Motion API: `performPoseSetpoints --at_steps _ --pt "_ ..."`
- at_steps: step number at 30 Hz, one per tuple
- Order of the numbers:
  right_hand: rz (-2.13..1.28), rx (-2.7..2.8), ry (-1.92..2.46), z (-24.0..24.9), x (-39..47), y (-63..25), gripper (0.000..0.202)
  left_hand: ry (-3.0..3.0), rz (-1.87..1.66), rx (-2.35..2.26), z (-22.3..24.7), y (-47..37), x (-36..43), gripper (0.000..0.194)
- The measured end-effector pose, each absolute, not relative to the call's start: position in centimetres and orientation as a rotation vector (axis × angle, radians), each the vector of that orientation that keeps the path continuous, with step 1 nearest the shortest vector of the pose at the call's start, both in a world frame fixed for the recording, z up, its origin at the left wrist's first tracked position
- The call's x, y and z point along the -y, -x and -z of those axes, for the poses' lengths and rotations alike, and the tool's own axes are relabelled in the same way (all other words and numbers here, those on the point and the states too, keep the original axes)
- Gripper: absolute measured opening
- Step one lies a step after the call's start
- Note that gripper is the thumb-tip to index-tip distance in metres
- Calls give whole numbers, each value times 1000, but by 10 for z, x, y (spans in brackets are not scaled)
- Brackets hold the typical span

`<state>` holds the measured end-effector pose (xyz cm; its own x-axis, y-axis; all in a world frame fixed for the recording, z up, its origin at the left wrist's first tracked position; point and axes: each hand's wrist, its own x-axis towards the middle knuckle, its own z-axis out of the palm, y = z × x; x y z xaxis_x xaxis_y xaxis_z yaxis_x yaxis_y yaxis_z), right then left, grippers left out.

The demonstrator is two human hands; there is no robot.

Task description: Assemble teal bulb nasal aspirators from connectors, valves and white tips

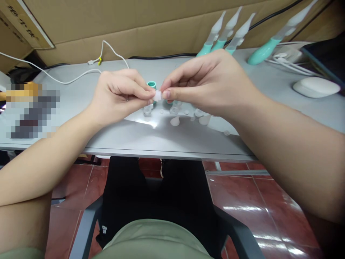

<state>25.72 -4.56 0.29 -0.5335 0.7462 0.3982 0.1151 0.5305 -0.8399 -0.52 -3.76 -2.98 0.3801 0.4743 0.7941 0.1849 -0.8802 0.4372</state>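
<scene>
Between my two hands, above the table, is a small whitish translucent piece (pixel 157 95), too small to name. My left hand (pixel 124 90) pinches its left side with thumb and forefinger. From the right, the thumb and fingertips of my right hand (pixel 202 82) close on its other end. Just behind the fingertips stands an open teal tube (pixel 151 85), partly hidden. Below the hands lie a clear plastic connector (pixel 147 110), a second clear connector (pixel 175 108), a white teardrop-shaped tip (pixel 175 121) and several small translucent discs.
Several teal-and-white bulb devices with pointed tips (pixel 215 32) stand behind my right hand; another leans farther right (pixel 265 50). A white computer mouse (pixel 316 87) sits at the right. A white cable (pixel 81 77) crosses the back left of the grey table (pixel 113 144). Cardboard (pixel 107 25) forms the back wall.
</scene>
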Motion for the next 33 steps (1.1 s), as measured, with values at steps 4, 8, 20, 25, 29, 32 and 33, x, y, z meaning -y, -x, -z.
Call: performPoseSetpoints --at_steps 4,8,20,25,29,32,33 --pt "-1020 1972 695 -3 46 -257 10 -2353 -1521 -591 30 3 39 15" --pt "-1035 1957 732 -5 49 -257 8 -2376 -1529 -484 29 1 39 14" --pt "-1049 2037 779 -6 47 -263 5 -2438 -1466 -324 29 0 38 18" --pt "-989 1987 637 -6 50 -261 20 -2387 -1534 -377 26 -1 36 21" --pt "-788 1910 607 -3 55 -255 34 -2344 -1601 -409 29 3 27 17" --pt "-643 1925 569 2 55 -253 34 -2324 -1591 -407 33 7 21 21" --pt "-620 1934 548 3 54 -252 33 -2315 -1587 -402 34 8 20 22"
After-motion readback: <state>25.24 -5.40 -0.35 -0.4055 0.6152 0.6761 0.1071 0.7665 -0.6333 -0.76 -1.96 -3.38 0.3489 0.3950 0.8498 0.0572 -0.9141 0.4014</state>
